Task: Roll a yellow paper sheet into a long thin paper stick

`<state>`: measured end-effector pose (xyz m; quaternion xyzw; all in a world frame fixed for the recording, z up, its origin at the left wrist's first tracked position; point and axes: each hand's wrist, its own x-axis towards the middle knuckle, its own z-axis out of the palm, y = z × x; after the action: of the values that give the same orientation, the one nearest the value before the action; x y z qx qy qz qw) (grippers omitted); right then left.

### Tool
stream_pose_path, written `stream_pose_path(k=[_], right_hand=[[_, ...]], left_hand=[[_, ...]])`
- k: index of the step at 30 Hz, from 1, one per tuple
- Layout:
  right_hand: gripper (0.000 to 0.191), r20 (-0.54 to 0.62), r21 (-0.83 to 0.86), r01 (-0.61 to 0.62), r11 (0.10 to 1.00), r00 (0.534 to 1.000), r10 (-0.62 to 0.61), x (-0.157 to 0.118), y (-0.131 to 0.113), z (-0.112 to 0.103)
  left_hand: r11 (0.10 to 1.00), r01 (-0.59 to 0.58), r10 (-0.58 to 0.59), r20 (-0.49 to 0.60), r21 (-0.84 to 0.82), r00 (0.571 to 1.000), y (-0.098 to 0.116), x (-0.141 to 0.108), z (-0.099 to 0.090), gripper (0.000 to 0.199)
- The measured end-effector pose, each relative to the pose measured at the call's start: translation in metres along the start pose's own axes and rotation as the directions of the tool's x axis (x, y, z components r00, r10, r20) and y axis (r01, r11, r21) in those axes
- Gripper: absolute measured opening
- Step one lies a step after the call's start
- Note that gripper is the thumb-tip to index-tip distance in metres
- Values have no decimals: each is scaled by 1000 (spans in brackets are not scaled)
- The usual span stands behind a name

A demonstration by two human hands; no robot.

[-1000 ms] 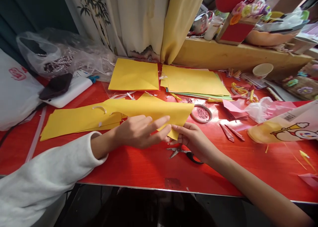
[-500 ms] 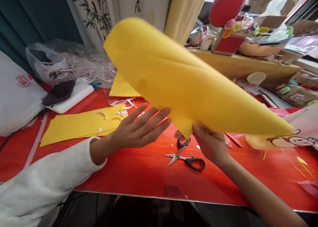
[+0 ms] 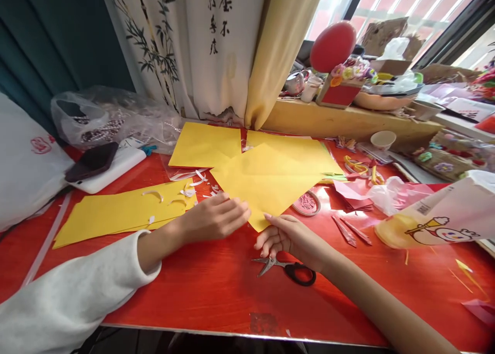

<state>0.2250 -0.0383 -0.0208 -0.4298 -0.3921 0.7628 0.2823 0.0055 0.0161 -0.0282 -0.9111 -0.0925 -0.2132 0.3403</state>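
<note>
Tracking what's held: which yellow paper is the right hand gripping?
The middle sheet, set diagonally; the right hand pinches its near corner. The left strips and far sheets are unheld.

A yellow paper sheet [image 3: 266,176] lies aslant, one corner pointing near, its far part overlapping two yellow stacks [image 3: 209,143].

Free rm: bare strip of red table [image 3: 209,287] along near edge, 6 o'clock, open from abt 7 to 5; hands could pass low there. In the way: open scissors [image 3: 288,269] just below the R hand [image 3: 294,240]. At 9-10, phone [image 3: 92,162] on white box [image 3: 112,171] + bulky white bag [image 3: 27,163] block. At 3, printed bag [image 3: 436,214] blocks; at 1, ledge [image 3: 328,119] w/ clutter walls off far side.
</note>
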Motion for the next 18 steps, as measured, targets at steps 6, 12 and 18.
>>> stream_pose_path(k=[6,12,18], right_hand=[[48,35,21,-43,999,998,42,2,1,0],[38,64,50,-71,996,996,68,1,4,0],[49,89,20,-76,997,993,74,3,7,5]], left_hand=[[995,-69,64,-64,-66,996,7,3,-3,17],[992,-72,59,-117,-108,991,8,5,-7,17],[978,-50,15,-172,-201,985,16,8,-9,18]])
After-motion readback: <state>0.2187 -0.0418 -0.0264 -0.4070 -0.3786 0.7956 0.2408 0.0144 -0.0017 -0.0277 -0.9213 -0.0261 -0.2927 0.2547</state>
